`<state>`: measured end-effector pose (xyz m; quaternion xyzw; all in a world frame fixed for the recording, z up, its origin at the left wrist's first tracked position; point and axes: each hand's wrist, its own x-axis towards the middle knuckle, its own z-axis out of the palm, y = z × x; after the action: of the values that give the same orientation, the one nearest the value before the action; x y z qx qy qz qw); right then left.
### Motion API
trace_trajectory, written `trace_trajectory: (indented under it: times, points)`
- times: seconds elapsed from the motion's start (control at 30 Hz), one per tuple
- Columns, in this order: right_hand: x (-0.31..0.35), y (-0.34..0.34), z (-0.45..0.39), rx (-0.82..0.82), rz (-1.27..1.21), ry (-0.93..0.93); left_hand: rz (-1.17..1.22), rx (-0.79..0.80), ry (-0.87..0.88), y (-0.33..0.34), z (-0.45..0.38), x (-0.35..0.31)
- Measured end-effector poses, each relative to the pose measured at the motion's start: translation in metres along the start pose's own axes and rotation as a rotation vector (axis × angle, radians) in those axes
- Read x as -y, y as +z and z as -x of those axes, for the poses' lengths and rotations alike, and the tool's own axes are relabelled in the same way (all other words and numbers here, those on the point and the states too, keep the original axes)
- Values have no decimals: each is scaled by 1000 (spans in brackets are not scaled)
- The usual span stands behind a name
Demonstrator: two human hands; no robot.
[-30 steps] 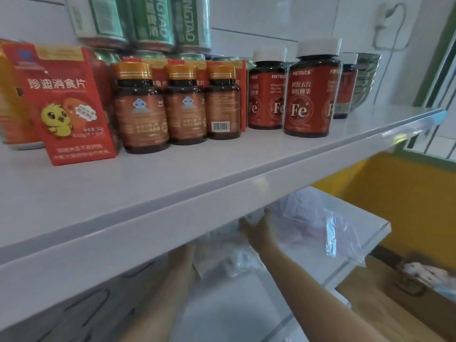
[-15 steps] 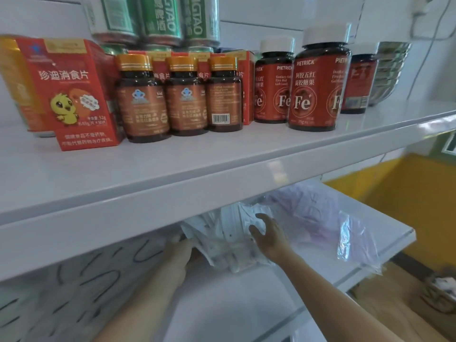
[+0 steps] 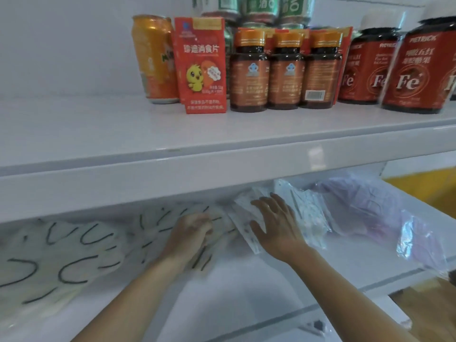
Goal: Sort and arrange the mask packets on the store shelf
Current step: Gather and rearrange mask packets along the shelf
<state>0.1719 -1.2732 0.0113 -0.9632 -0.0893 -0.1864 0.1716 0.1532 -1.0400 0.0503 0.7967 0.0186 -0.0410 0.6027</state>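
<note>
On the lower white shelf (image 3: 246,292) lies a row of clear mask packets. A pale packet with black stroke marks (image 3: 74,248) spreads out at the left. A bunch of white patterned packets (image 3: 308,213) stands leaning under the upper shelf in the middle. My left hand (image 3: 190,233) is curled, fingers closed on the edge of a pale packet. My right hand (image 3: 274,223) lies flat with fingers spread against the leaning white packets. A loose clear plastic bag (image 3: 394,218) with pale purple contents sits to the right.
The upper shelf (image 3: 222,159) juts out just above my hands. It carries an orange can (image 3: 154,60), a red box with a yellow chick (image 3: 201,65), three brown bottles (image 3: 283,70) and red Fe jars (image 3: 414,70). A yellow wall (image 3: 427,193) shows at right.
The view has swung left and dropped, showing more of the lower shelf. Both hands have come forward from under the upper shelf; my right hand now presses flat on the leaning packets.
</note>
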Motion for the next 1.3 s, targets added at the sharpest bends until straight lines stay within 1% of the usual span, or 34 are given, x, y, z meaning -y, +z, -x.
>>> trace_trajectory:
  times: [0.07,0.17,0.2,0.23,0.3,0.37,0.47,0.6,0.63,0.77,0.9,0.97,1.1,1.3]
  points:
    - [42,8,-3,37,5,-42,-181,-31,127,-48,15,9]
    - [110,27,-6,70,-18,-110,-583,-157,268,-128,39,38]
    - [137,34,-6,91,-29,-139,-690,-185,274,-157,49,52]
    - [166,41,-6,117,-44,-166,-750,-201,234,-188,62,65]
    - [229,59,-2,164,-59,-211,-816,-241,157,-250,94,90]
    - [294,81,4,186,-89,-261,-874,-273,146,-314,127,110]
    - [394,118,21,225,-136,-399,-907,-320,119,-409,179,137]
    - [520,158,37,265,-178,-563,-909,-436,33,-522,247,179]
    - [537,163,41,270,-187,-581,-901,-451,16,-536,259,184]
    - [660,198,53,360,-282,-720,-890,-571,-96,-627,328,215]
    - [770,230,54,400,-381,-841,-876,-675,-162,-701,368,243]
    - [819,249,54,426,-428,-869,-873,-712,-192,-732,377,257]
    - [906,293,53,498,-487,-897,-881,-723,-245,-797,380,284]
    - [1020,344,47,602,-557,-841,-878,-700,-319,-906,373,315]
